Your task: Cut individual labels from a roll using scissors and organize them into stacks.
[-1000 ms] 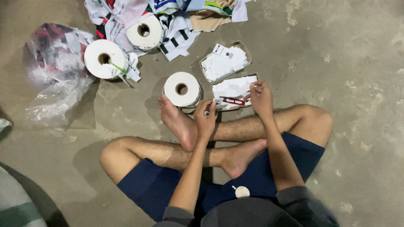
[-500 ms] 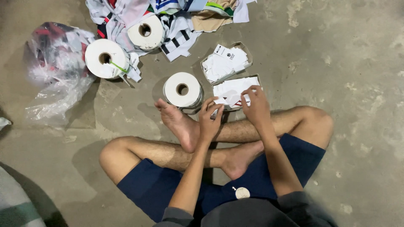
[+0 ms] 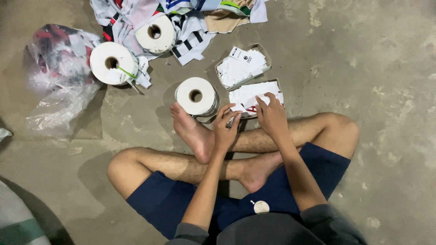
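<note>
a person sits cross-legged on the concrete floor point(image 3: 372, 68), seen from above. the right hand point(image 3: 272, 119) lies flat with fingers spread over the white paper tags point(image 3: 254, 94) in the nearer cardboard tray point(image 3: 278, 85), fingertips touching the pile. the left hand point(image 3: 225, 131) is just beside it, at the tray's near left corner, its fingers curled and pinching what looks like a small white tag; the exact grip is hard to make out. a second cardboard tray point(image 3: 265, 50) of white tags sits just beyond the first. a white label roll point(image 3: 196, 96) lies on its side just left of the left hand, near the bare foot point(image 3: 193, 131). two more white rolls lie further off to the upper left, one point(image 3: 112, 63) beside a crumpled clear plastic bag point(image 3: 54, 90), the other point(image 3: 156, 34) resting on a heap of striped fabric pieces point(image 3: 190, 22).
</note>
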